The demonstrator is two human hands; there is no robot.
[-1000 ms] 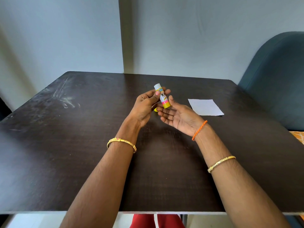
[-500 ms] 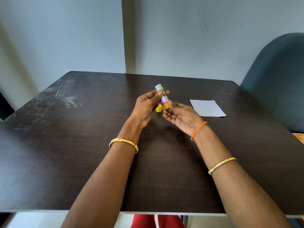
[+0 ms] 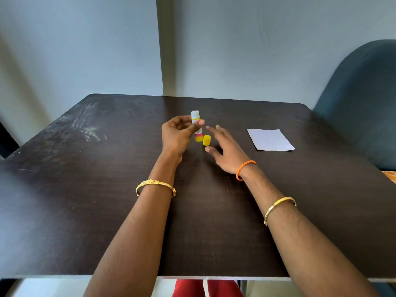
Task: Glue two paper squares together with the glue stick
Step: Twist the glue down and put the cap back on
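- Head view: right hand fingers spread, holding nothing, just right of yellow cap on table.
- Left hand pinches upright glue stick, just left of cap.
- Paper flat, well right of cap.

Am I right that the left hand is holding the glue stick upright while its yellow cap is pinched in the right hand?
Not quite. The head view shows the yellow cap standing on the table, just beyond the open right hand, which holds nothing. The rest is right: the left hand holds the glue stick roughly upright.
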